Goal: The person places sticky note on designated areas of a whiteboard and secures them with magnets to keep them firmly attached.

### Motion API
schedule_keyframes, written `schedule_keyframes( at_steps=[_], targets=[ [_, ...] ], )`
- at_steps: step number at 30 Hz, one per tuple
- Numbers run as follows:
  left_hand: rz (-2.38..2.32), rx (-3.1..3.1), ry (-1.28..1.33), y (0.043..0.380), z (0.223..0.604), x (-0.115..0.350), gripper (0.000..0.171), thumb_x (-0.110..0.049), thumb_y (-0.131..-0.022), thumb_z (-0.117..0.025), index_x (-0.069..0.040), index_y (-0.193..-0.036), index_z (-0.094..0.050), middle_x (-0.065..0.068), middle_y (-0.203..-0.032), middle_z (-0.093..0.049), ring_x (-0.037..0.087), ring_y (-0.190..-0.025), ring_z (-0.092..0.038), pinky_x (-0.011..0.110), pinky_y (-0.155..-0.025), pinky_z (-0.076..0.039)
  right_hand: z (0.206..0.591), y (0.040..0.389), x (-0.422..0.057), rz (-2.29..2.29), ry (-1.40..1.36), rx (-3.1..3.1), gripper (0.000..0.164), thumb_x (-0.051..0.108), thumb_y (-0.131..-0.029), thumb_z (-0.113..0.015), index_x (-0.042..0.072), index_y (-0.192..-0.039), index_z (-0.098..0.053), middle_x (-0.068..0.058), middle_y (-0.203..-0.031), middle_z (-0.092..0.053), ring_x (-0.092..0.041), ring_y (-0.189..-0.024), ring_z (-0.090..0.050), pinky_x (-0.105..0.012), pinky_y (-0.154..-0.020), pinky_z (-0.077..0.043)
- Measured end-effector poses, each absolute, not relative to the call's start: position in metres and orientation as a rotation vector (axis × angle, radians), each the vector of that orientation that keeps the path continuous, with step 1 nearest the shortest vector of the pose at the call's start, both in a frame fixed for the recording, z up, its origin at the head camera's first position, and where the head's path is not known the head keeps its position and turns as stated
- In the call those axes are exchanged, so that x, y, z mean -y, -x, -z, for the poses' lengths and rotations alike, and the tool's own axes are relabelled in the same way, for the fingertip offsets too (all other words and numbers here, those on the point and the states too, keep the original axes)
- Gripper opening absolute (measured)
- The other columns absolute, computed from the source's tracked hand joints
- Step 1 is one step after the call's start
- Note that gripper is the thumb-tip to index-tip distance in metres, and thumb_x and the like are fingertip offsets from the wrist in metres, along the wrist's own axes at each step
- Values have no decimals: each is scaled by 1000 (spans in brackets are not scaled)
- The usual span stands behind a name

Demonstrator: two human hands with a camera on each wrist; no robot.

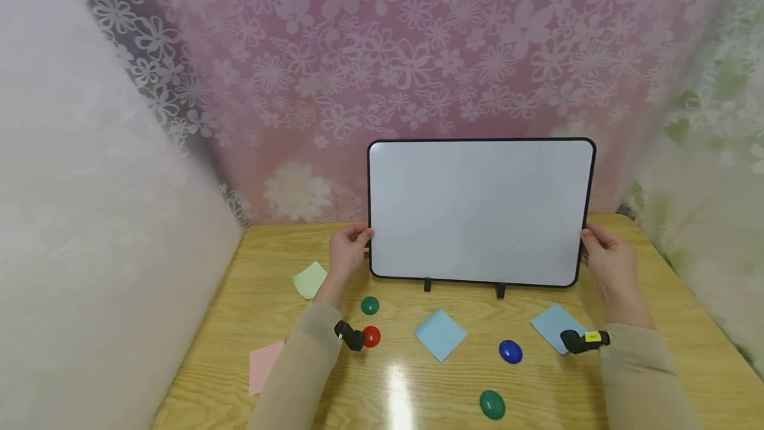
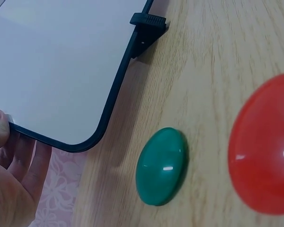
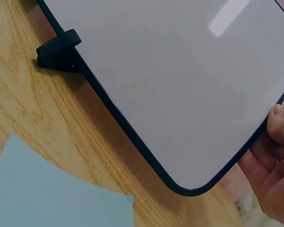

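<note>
A whiteboard (image 1: 480,211) with a thin black frame stands upright at the back of the wooden table, its lower edge in two small black stand feet (image 1: 500,290). My left hand (image 1: 348,251) grips its left edge, thumb on the white face and fingers behind, as the left wrist view also shows at the board's corner. On the opposite edge my right hand (image 1: 615,267) holds the frame the same way, thumb in front. In the right wrist view one black foot (image 3: 59,49) clasps the bottom edge. The board's back is hidden.
Round magnets lie in front: green (image 1: 370,305), red (image 1: 371,336), blue (image 1: 510,352) and another green one (image 1: 492,405). Blue sticky notes (image 1: 440,334) lie near the middle and under the right wrist. A pale green note (image 1: 310,281) and a pink note (image 1: 262,367) lie left. Flowered curtains (image 1: 334,85) hang behind.
</note>
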State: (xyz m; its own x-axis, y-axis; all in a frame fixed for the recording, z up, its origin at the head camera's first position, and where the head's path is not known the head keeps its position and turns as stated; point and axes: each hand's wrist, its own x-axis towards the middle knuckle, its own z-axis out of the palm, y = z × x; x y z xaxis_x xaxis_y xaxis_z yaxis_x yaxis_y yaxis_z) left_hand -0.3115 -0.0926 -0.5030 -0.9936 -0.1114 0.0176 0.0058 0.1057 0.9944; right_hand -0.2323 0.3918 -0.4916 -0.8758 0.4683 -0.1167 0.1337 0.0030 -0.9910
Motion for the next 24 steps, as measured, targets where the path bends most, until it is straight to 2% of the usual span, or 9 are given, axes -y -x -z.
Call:
schedule_keyframes(
  at_steps=[4,7,9,13,16,21,24],
  targets=[
    [2055,2257,-130,310,504,95,17,-9,-105,-71,-1,-118,-79,10,-109,-78,26,-106,-73,41,-77,-65,490,237,-389,-1979,615,2002,51,22,-110,-62,8,-158,-52,27,-94,-65,7,-85,-62,-12,-68,-55],
    [2065,2248,-135,309,505,97,18,-9,-105,-71,-1,-119,-78,10,-110,-79,25,-105,-73,40,-77,-65,489,240,-387,-1987,618,2001,52,21,-111,-61,6,-159,-50,28,-93,-64,7,-85,-61,-12,-68,-55],
    [2062,2245,-136,308,504,98,18,-9,-105,-71,0,-119,-78,10,-110,-79,26,-105,-73,40,-77,-65,489,241,-386,-1978,633,2014,52,22,-111,-60,5,-159,-49,26,-96,-64,7,-87,-60,-12,-69,-55],
    [2046,2242,-147,305,503,99,18,-8,-105,-70,0,-119,-78,11,-111,-78,26,-105,-73,40,-77,-65,490,244,-383,-1947,669,2051,54,26,-111,-60,7,-160,-49,13,-117,-67,6,-91,-59,-11,-72,-55],
    [2037,2242,-163,304,503,101,17,-8,-106,-69,-1,-118,-78,10,-111,-78,26,-103,-73,40,-78,-65,490,246,-381,-1930,684,2067,54,28,-110,-61,9,-160,-49,9,-130,-65,7,-92,-60,-10,-73,-55],
    [2041,2240,-174,302,503,104,17,-10,-106,-69,-3,-118,-79,9,-111,-79,25,-99,-73,41,-77,-65,490,249,-376,-1971,670,2020,54,26,-110,-62,9,-159,-50,12,-125,-67,8,-91,-61,-10,-72,-55],
    [2043,2229,-167,301,504,107,18,-10,-107,-68,-3,-119,-79,9,-111,-79,25,-99,-73,43,-78,-65,489,250,-374,-1913,658,2079,54,28,-110,-61,9,-159,-50,12,-127,-67,7,-94,-61,-10,-74,-55]
  ],
)
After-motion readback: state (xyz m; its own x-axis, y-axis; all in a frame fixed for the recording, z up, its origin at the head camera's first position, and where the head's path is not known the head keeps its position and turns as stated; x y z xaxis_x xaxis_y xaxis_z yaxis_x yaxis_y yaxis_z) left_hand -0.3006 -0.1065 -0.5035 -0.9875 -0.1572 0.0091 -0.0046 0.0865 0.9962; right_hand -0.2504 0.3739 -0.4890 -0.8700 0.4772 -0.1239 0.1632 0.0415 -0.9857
